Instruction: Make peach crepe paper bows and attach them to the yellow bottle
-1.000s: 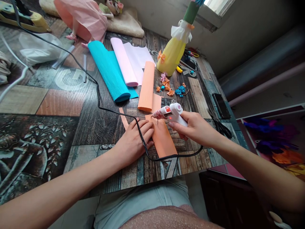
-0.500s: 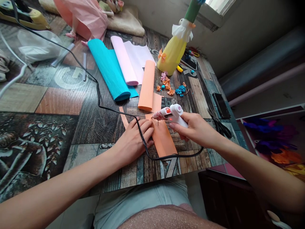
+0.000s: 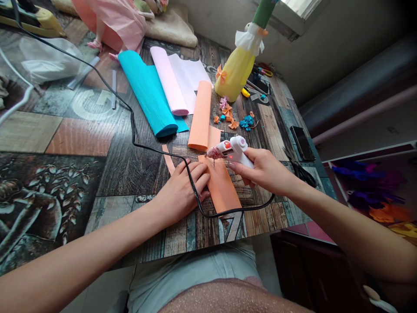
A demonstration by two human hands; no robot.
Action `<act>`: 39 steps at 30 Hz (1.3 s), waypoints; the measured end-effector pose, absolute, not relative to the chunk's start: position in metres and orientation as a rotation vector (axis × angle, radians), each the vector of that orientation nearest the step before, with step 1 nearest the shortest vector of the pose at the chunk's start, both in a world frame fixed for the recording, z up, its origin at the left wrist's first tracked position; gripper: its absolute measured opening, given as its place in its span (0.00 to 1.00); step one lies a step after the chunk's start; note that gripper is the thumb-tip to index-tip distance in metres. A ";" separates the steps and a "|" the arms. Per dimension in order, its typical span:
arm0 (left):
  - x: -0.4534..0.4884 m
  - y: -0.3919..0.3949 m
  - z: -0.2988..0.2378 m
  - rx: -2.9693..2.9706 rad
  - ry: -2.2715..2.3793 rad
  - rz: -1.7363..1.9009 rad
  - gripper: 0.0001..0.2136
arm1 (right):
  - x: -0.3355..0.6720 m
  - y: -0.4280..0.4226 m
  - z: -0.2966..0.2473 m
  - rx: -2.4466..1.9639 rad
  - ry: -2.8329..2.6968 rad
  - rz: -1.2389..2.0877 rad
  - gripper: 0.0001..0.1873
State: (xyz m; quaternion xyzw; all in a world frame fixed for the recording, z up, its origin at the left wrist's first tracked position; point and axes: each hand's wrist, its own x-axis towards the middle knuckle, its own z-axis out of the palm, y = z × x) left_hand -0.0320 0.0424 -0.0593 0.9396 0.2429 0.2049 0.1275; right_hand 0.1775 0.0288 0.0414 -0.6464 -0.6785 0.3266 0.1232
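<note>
In my right hand (image 3: 260, 169) is a white glue gun (image 3: 236, 150) with a small red light. Its nozzle points left, at the top edge of a flat piece of orange crepe paper (image 3: 224, 191) on the table. My left hand (image 3: 185, 187) lies on the paper's left edge, its fingers loosely bent and pressing down, the thumb partly hidden. The gun's black cord (image 3: 195, 191) passes over my left fingers and loops across the paper. Beside my left hand lies a narrow orange strip (image 3: 168, 160).
Behind are orange (image 3: 200, 117), teal (image 3: 150, 95) and pale pink (image 3: 169, 82) crepe paper rolls. Small paper flowers (image 3: 230, 115) lie near a yellow-skirted figure (image 3: 234, 74). Black scissors (image 3: 302, 174) and a phone (image 3: 302, 142) lie at right; a pink-dressed doll (image 3: 114, 26) stands at back left.
My right hand and the glue gun have shifted slightly left and up along the paper's top edge. The left hand stays in place on the paper.
</note>
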 end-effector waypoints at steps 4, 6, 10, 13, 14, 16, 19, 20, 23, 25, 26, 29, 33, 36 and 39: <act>-0.032 0.042 -0.058 2.734 0.706 0.595 0.09 | 0.178 0.028 0.043 -1.902 -1.966 0.985 0.17; -0.032 0.042 -0.059 2.731 0.706 0.593 0.10 | 0.179 0.027 0.044 -1.890 -1.985 0.975 0.17; -0.032 0.042 -0.059 2.737 0.705 0.599 0.10 | 0.179 0.027 0.044 -1.892 -2.006 0.960 0.17; -0.032 0.042 -0.058 2.735 0.708 0.582 0.10 | 0.178 0.029 0.044 -1.896 -1.990 0.978 0.17; -0.032 0.042 -0.057 2.732 0.709 0.577 0.10 | 0.177 0.030 0.044 -1.893 -1.984 0.989 0.17; -0.032 0.043 -0.057 2.721 0.710 0.575 0.09 | 0.177 0.032 0.043 -1.889 -1.973 1.015 0.17; -0.032 0.043 -0.057 2.715 0.710 0.579 0.08 | 0.177 0.032 0.043 -1.889 -1.976 1.023 0.16; -0.032 0.043 -0.057 2.718 0.709 0.579 0.08 | 0.177 0.032 0.043 -1.889 -1.988 1.008 0.16; -0.032 0.043 -0.057 2.731 0.708 0.584 0.09 | 0.178 0.029 0.044 -1.886 -2.035 0.945 0.16; -0.032 0.042 -0.057 2.733 0.710 0.595 0.09 | 0.179 0.025 0.046 -1.887 -2.050 0.941 0.17; -0.032 0.042 -0.057 2.732 0.712 0.600 0.10 | 0.179 0.024 0.047 -1.891 -2.051 0.952 0.17; -0.032 0.042 -0.058 2.733 0.715 0.602 0.10 | 0.180 0.021 0.049 -1.904 -2.042 1.000 0.17; -0.032 0.043 -0.058 2.728 0.711 0.601 0.10 | 0.180 0.023 0.047 -1.903 -2.029 1.000 0.17; -0.032 0.043 -0.057 2.719 0.706 0.597 0.09 | 0.178 0.027 0.045 -1.899 -2.011 0.977 0.16; -0.032 0.043 -0.057 2.721 0.704 0.584 0.10 | 0.178 0.031 0.044 -1.908 -1.970 1.013 0.16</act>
